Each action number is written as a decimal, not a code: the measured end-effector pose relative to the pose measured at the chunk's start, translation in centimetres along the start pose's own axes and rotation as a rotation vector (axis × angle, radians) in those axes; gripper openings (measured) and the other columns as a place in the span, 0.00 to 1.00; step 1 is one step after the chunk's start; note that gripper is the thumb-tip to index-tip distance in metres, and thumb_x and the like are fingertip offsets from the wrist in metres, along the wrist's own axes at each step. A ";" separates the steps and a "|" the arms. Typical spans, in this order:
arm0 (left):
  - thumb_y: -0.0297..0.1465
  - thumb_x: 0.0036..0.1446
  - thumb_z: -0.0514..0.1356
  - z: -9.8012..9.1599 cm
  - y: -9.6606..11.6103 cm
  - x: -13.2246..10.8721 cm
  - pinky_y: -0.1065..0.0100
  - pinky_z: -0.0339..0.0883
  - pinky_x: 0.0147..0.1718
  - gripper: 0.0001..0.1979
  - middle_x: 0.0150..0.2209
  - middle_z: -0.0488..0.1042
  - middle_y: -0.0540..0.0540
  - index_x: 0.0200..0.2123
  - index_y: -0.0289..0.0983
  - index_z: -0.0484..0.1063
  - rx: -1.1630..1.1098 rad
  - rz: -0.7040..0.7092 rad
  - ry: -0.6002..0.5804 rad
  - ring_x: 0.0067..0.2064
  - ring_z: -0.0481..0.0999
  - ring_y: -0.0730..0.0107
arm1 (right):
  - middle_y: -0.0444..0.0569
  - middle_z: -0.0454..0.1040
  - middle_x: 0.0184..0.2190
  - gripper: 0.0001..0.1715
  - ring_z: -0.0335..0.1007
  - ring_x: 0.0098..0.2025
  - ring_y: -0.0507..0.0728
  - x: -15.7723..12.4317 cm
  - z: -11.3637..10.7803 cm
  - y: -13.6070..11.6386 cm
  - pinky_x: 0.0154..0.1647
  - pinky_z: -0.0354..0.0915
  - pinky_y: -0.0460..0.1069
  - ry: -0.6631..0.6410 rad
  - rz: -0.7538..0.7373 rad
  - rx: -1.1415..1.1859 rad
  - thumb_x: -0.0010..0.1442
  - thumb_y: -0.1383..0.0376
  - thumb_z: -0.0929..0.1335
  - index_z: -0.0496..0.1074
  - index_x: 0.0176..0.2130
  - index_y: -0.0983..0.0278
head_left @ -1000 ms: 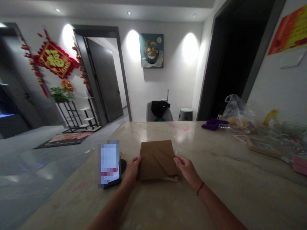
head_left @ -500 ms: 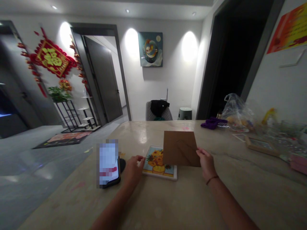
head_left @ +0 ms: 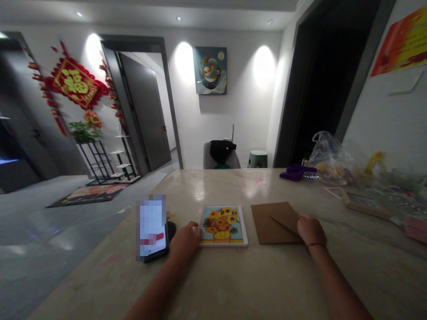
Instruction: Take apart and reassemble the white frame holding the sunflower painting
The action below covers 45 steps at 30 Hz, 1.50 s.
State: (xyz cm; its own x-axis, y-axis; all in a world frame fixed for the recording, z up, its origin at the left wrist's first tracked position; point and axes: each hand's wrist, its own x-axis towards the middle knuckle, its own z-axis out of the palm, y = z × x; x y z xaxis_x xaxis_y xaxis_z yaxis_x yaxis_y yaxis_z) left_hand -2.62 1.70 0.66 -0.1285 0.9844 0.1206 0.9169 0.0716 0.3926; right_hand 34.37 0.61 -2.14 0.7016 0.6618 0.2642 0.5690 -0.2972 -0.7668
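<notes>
A sunflower picture (head_left: 223, 224) with a white border lies flat on the stone table (head_left: 233, 284) in front of me. My left hand (head_left: 185, 242) rests at its near left corner, fingers curled against the edge. To the right lies a brown cardboard backing board (head_left: 271, 221) with a folding stand flap. My right hand (head_left: 311, 231) sits on the board's right edge, fingers bent down onto it, seen from the back.
A phone (head_left: 153, 231) stands propped at my left hand's left. Far right on the table lie a wooden frame (head_left: 363, 205), a clear plastic bag (head_left: 328, 155), a purple cloth (head_left: 296, 172) and loose craft items. A chair (head_left: 221, 155) stands at the table's far end.
My right hand lifted the brown board off the picture, carried it right and laid it on the table. The sunflower picture is now uncovered. My left hand stayed at the picture's left corner.
</notes>
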 end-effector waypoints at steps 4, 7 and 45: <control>0.40 0.51 0.52 -0.4 0.5 -0.5 0.65 0.61 0.32 0.15 0.30 0.76 0.39 0.33 0.37 0.72 0.008 -0.015 0.003 0.34 0.74 0.57 | 0.63 0.67 0.45 0.17 0.60 0.47 0.67 -2.7 0.5 -3.4 0.43 0.54 0.58 0.114 -0.286 -0.226 0.49 0.70 0.61 0.72 0.39 0.69; 0.38 0.52 0.51 -0.6 0.9 -0.7 0.65 0.61 0.31 0.13 0.30 0.76 0.38 0.29 0.36 0.71 0.043 -0.013 -0.009 0.34 0.74 0.57 | 0.55 0.70 0.38 0.16 0.61 0.43 0.59 -5.9 1.3 -6.7 0.43 0.54 0.52 0.000 -0.595 -0.394 0.56 0.69 0.58 0.70 0.40 0.65; 0.29 0.38 0.63 0.7 1.7 -1.0 0.69 0.68 0.24 0.22 0.34 0.74 0.49 0.33 0.41 0.53 -1.373 -0.140 -0.514 0.29 0.77 0.67 | 0.52 0.73 0.42 0.21 0.68 0.42 0.56 -9.5 5.4 -7.3 0.40 0.59 0.47 -0.362 -0.529 -0.157 0.55 0.74 0.56 0.65 0.46 0.65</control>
State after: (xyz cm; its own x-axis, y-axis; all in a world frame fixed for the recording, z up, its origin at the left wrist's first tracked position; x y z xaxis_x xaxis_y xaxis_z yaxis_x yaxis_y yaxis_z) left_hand -0.64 0.92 0.60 0.2303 0.9512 -0.2055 -0.1984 0.2526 0.9470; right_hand 21.20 0.23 -2.20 0.1369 0.9276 0.3477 0.8727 0.0532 -0.4854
